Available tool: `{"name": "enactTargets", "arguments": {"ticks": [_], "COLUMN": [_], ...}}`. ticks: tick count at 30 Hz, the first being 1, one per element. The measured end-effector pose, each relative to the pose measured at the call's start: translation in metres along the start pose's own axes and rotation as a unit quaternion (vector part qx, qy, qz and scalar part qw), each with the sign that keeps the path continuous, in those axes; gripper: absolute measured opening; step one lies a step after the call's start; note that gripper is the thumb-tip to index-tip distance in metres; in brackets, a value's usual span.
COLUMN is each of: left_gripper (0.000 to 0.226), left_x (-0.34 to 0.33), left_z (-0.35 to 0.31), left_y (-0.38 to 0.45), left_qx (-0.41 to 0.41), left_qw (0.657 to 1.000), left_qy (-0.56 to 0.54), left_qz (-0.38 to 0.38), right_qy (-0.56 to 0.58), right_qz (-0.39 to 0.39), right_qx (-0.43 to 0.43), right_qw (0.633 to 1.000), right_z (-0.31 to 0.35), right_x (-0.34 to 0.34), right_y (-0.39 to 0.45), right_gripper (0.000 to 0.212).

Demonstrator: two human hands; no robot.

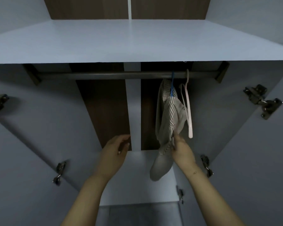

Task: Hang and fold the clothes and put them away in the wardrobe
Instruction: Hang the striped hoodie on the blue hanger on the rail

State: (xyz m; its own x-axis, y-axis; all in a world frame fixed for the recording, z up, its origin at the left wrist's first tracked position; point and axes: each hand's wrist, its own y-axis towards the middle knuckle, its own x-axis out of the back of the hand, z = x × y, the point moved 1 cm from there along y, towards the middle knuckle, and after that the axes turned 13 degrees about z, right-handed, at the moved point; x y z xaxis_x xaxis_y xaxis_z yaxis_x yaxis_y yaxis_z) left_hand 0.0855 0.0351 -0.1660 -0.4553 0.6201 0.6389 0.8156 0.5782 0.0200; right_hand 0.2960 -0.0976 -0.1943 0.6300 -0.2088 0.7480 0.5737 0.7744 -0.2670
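A striped grey-and-white garment (168, 115) hangs on a blue hanger (172, 86) from the wardrobe rail (104, 75). Right beside it an empty pink hanger (189, 111) hangs on the same rail. My right hand (182, 150) is raised to the lower part of the garment and its fingers pinch the fabric. My left hand (116, 151) is lifted inside the wardrobe to the left of the garment, fingers relaxed, holding nothing and apart from the cloth.
A pale shelf (137, 43) spans the wardrobe above the rail. Both doors stand open, with metal hinges at the left (60, 172) and right (263, 101). A white vertical strip (134, 111) runs down the dark brown back panel. The rail's left half is bare.
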Motion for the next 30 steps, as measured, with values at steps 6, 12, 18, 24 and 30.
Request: {"name": "enactTargets", "arguments": {"ticks": [6, 12, 18, 24, 30], "left_gripper": [0.047, 0.056, 0.057, 0.06, 0.06], "left_x": [-0.016, -0.018, -0.025, -0.07, -0.176], "left_z": [0.02, 0.045, 0.051, 0.019, -0.036], "left_y": [-0.089, -0.173, -0.268, -0.352, -0.446], "left_qx": [0.051, 0.097, 0.161, 0.278, 0.459], "left_qw": [0.989, 0.981, 0.973, 0.937, 0.853], "left_qy": [0.134, 0.169, 0.156, 0.161, 0.141], "left_qz": [-0.04, -0.027, -0.059, -0.136, -0.205], "right_qy": [-0.096, -0.255, -0.246, -0.248, -0.266], "right_qz": [0.024, 0.058, 0.137, 0.215, 0.311], "right_qx": [0.111, 0.094, 0.146, 0.296, 0.432], "right_qw": [0.989, 0.961, 0.948, 0.897, 0.803], "right_z": [0.013, 0.009, 0.011, 0.012, -0.012], "right_x": [-0.049, -0.1, -0.131, -0.145, -0.158], "right_y": [-0.084, -0.141, -0.187, -0.213, -0.234], "right_gripper": [0.077, 0.086, 0.092, 0.085, 0.081]}}
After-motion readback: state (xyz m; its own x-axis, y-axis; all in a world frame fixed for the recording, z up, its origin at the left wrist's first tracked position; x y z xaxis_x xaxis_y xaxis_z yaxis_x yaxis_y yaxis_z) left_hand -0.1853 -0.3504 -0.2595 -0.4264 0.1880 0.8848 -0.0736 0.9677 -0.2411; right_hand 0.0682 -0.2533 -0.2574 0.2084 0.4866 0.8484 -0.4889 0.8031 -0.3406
